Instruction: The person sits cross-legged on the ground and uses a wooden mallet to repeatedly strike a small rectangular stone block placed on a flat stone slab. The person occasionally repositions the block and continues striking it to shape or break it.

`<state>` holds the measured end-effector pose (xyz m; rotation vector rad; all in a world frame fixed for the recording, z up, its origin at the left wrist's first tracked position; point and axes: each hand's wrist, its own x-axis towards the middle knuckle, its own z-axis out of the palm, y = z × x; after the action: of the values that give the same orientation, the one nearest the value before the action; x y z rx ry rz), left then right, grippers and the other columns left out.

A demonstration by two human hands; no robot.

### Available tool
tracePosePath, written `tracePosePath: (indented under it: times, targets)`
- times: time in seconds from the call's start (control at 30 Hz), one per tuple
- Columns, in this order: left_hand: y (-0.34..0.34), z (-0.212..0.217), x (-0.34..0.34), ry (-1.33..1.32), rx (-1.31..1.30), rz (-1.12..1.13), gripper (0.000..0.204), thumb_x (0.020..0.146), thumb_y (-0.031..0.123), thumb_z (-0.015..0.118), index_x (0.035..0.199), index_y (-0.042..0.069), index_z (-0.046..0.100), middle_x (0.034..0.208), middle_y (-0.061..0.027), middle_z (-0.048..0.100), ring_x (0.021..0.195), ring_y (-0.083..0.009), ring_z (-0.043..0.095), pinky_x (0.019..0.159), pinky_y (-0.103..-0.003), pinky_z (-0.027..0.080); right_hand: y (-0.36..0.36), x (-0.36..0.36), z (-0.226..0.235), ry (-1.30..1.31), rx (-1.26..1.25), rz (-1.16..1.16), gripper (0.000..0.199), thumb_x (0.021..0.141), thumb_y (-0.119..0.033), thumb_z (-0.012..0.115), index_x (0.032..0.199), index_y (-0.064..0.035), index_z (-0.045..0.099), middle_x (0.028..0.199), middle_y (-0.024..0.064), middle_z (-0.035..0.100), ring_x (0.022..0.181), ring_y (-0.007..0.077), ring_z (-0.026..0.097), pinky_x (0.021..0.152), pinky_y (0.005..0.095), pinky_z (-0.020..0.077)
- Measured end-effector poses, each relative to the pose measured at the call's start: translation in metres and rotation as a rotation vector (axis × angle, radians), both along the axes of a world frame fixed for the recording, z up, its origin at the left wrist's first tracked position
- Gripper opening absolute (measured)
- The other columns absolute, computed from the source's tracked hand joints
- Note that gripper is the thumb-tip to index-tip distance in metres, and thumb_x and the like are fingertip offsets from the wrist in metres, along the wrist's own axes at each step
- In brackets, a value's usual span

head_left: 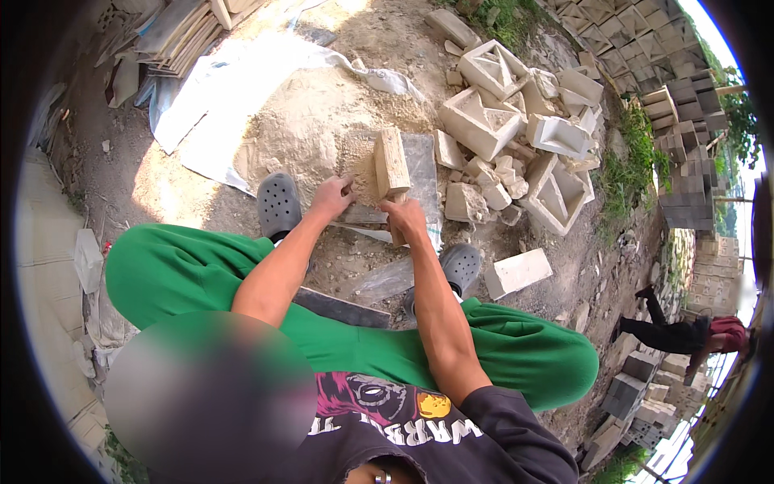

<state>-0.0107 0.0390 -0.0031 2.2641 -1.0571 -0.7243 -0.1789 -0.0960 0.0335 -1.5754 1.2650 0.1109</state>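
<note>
Dusty yard ground, pale sand heap [322, 121] beyond my grip, broken cast blocks [516, 153] to its right. My left hand [332, 196] pinches the lower edge of the tan rectangular stone block [391, 164], standing upright on a grey slab [423, 161]; my right hand [405, 216] clasps its base. Risk: crumbly block could tip off the slab toward my grey clogs [278, 203] if my fingers slip.

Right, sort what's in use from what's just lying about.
In use: wooden block gripped by right hand; left hand on the sandy slab.
Lying about: broken moulds, loose brick, sand heap, stacked boards, sheet.
</note>
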Motion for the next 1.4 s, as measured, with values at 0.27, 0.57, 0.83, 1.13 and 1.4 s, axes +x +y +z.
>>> tracePosePath:
  times: [0.27,0.57,0.83,1.13,1.4]
  targets:
    - [-0.033,-0.016,0.003,-0.092,-0.075,0.004,0.038,0.084,0.029,0.074,0.118,0.013,0.072,0.09,-0.0161,0.068,0.088,-0.0349,0.065,0.081,-0.044,0.052,-0.015,-0.007,0.005,-0.089,0.095,-0.151,0.037,0.073,-0.027,0.073,0.074,0.0097,0.067,0.064,0.0164,0.067,0.055,0.026,0.069,0.053,0.0381,0.0549]
    - [-0.042,-0.013,0.003,0.047,-0.097,0.135,0.024,0.082,0.02,0.074,0.102,0.007,0.074,0.083,-0.017,0.069,0.08,-0.0359,0.067,0.072,-0.044,0.052,-0.017,0.019,0.062,-0.191,0.002,-0.048,0.025,0.075,-0.022,0.07,0.074,0.0026,0.066,0.062,0.0119,0.065,0.051,0.0215,0.065,0.049,0.0356,0.0524]
    - [-0.035,-0.021,-0.006,0.008,-0.254,0.266,0.019,0.083,0.017,0.072,0.1,0.008,0.077,0.089,-0.0165,0.073,0.08,-0.0309,0.07,0.073,-0.04,0.054,0.012,0.03,0.047,-0.198,-0.07,0.009,0.026,0.075,-0.026,0.07,0.076,0.0002,0.069,0.065,0.0117,0.068,0.052,0.0187,0.065,0.053,0.0353,0.0517]
    - [-0.038,-0.021,-0.016,-0.02,-0.146,0.325,0.018,0.086,0.022,0.067,0.095,0.01,0.078,0.096,-0.0157,0.071,0.089,-0.0357,0.067,0.081,-0.046,0.053,0.01,0.023,0.024,-0.095,-0.129,0.003,0.027,0.073,-0.022,0.073,0.076,0.0045,0.066,0.062,0.0098,0.064,0.051,0.0204,0.065,0.048,0.0345,0.0511]
    - [-0.04,-0.02,-0.019,0.031,-0.161,0.378,0.017,0.085,0.02,0.068,0.094,0.008,0.077,0.093,-0.0162,0.069,0.091,-0.0356,0.066,0.083,-0.046,0.052,0.018,0.018,0.019,0.066,-0.096,0.08,0.031,0.075,-0.025,0.07,0.075,0.0056,0.068,0.061,0.0135,0.066,0.054,0.022,0.067,0.053,0.037,0.0528]
